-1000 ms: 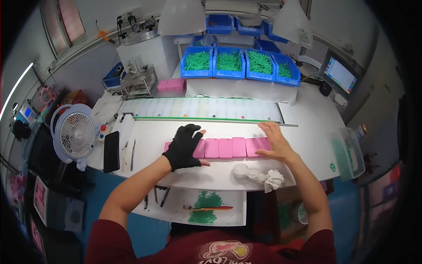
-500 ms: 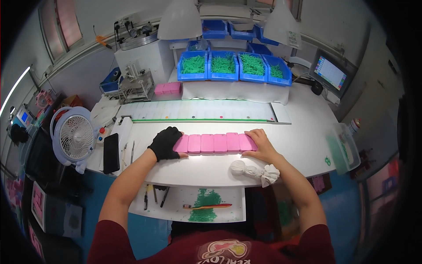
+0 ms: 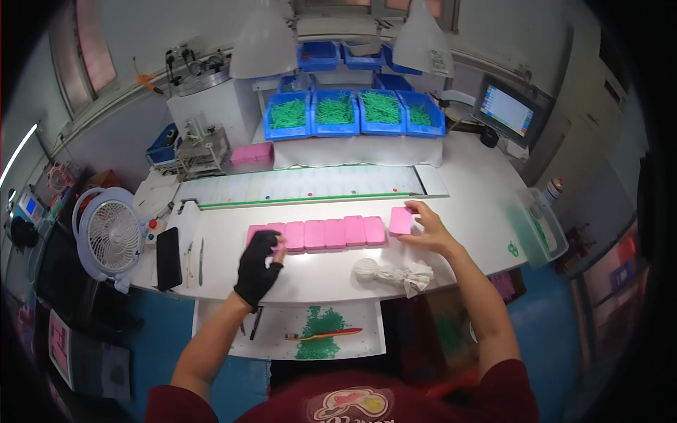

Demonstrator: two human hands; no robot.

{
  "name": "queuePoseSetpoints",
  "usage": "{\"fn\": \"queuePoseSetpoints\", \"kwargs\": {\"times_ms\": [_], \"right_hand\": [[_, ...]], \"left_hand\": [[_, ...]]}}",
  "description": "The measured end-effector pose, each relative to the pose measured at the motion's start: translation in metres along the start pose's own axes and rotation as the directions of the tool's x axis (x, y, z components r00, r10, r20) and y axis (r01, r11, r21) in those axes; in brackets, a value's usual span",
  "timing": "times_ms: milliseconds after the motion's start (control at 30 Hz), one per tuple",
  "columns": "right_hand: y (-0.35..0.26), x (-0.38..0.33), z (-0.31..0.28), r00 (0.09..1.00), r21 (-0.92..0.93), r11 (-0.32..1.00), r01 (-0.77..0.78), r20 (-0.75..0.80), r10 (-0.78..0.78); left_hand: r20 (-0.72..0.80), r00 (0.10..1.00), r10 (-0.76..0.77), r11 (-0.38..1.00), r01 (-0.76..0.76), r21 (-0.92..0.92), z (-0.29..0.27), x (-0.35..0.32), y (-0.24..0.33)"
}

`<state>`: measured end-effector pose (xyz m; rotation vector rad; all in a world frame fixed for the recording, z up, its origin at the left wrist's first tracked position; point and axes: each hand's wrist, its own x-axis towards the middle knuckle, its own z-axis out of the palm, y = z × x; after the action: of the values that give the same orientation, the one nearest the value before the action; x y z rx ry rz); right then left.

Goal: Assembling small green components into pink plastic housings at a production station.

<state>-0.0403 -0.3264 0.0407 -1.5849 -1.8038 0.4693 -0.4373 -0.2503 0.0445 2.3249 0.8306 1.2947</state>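
Observation:
A row of pink rectangular blocks (image 3: 333,234) lies side by side on the white worktable (image 3: 317,271). My left hand (image 3: 258,266), in a black fingerless glove, is over the row's left end and partly covers the blocks there. Its thumb and fingers are apart, with nothing visible between them. Just past the row's right end, my bare right hand (image 3: 431,231) grips a single pink block (image 3: 400,221) between thumb and fingers, a small gap from the others. A white cloth bundle (image 3: 393,275), knotted or twisted, lies nearer me, below that block.
Blue bins (image 3: 336,114) of green pieces stand at the back, behind a long light panel (image 3: 310,185). Left are a fan (image 3: 113,229) and a phone (image 3: 168,259). The open drawer (image 3: 365,343) holds green bits and a brush (image 3: 324,334). A clear tub (image 3: 539,229) sits right.
My hands earlier pressed on both ends of the row. A single block in my right hand now stands apart from it; my left hand has loosened and drawn nearer me. The view has shifted.

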Motion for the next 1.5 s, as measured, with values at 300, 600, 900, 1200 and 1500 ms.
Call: {"fn": "queuePoseSetpoints", "kwargs": {"times_ms": [300,600,900,1200,1500], "right_hand": [[-0.189,-0.074,0.077,0.924,-0.12,0.923,0.365,-0.079,-0.375],[-0.169,-0.091,0.127,0.927,0.849,0.374,-0.373,0.33,0.177],[-0.159,-0.093,0.164,0.882,0.891,-0.045,-0.452,0.454,0.13],[-0.174,-0.096,0.176,0.927,0.934,0.232,-0.271,0.189,0.324],[-0.177,-0.1,0.179,0.935,0.808,0.558,-0.191,-0.023,0.353]], "left_hand": [[0.365,0.864,-0.348,0.887,0.43,-0.172,0.017,-0.034,0.121],[0.401,0.889,-0.22,0.895,0.348,-0.279,-0.006,-0.08,0.072],[0.281,0.953,-0.116,0.938,0.198,-0.286,0.0,-0.077,0.084],[0.223,0.85,-0.477,0.807,0.524,-0.272,0.011,-0.079,0.097],[0.287,0.753,-0.592,0.706,0.656,-0.267,0.018,-0.071,0.115]]}}
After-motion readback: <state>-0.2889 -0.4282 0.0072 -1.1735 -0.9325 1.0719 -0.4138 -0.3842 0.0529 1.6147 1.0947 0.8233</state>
